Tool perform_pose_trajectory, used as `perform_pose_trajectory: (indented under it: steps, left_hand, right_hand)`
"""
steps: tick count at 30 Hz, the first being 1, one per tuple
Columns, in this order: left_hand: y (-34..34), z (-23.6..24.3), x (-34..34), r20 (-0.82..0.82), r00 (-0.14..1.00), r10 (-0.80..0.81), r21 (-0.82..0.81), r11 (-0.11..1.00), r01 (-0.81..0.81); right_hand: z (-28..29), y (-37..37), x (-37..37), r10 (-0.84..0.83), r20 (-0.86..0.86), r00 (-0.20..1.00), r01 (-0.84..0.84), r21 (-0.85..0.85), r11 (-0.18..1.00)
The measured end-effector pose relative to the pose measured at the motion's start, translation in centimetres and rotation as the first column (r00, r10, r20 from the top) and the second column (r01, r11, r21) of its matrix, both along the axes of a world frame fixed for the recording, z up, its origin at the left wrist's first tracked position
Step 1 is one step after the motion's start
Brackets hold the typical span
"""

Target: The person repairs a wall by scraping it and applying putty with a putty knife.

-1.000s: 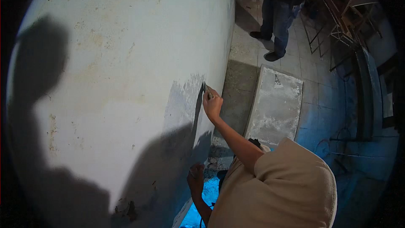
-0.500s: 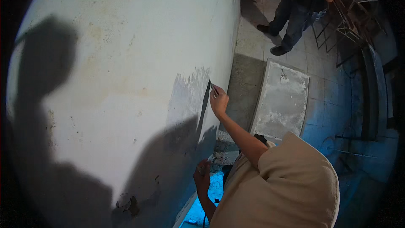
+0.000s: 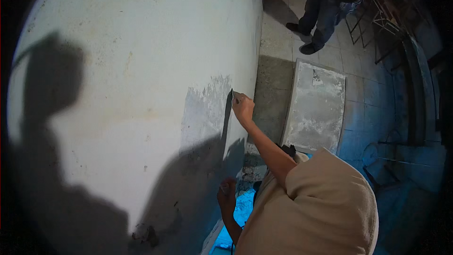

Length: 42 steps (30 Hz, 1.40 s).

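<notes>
My right hand [image 3: 243,108] grips a thin metal scraper [image 3: 237,97], its tip against the white wall [image 3: 122,28] at the right edge of a rough, greyish scraped patch [image 3: 203,113]. Below, my left hand [image 3: 226,193] is half in shadow near the wall, fingers curled around a small pale object I cannot make out. Dark shadows fall over the left and lower wall, and one narrow shadow trails down from the scraper.
A person in dark clothes [image 3: 321,14] stands on the tiled floor [image 3: 358,99] beyond a grey slab [image 3: 314,104] with whitish residue, lying beside the wall. Metal frames [image 3: 377,23] and a long dark rail [image 3: 413,94] line the right side.
The view has shifted slightly. My right hand and scraper have moved a little, still at the patch's edge, and my left hand sits a little higher than a second ago.
</notes>
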<state>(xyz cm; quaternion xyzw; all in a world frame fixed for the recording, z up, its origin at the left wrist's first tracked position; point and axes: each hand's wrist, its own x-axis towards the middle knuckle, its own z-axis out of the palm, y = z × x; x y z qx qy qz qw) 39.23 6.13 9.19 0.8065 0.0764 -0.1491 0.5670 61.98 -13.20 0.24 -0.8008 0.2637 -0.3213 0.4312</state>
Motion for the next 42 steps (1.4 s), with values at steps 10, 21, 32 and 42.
perform_pose_trajectory:
  steps: [10,21,32,42]
  left_hand:
    - [-0.5,-2.0,2.1,-0.011,0.998,-0.056,0.095,0.994,0.057]
    - [-1.9,-0.5,3.5,-0.005,0.999,-0.032,0.112,0.993,0.033]
    - [-2.2,-0.8,-0.1,0.048,0.996,0.076,-0.034,0.997,-0.074]
    - [-1.0,-1.4,-0.5,0.060,0.995,0.081,0.056,0.995,-0.084]
  right_hand:
    - [3.1,-1.5,1.0,0.018,-0.120,0.993,-0.003,0.124,0.992]
    - [2.7,-2.7,4.1,0.074,-0.271,0.960,-0.068,0.030,0.997]
    - [1.7,-4.3,2.7,0.058,-0.265,0.962,-0.007,0.190,0.982]
    - [3.6,-2.1,2.4,-0.004,0.068,0.998,-0.006,0.144,0.990]
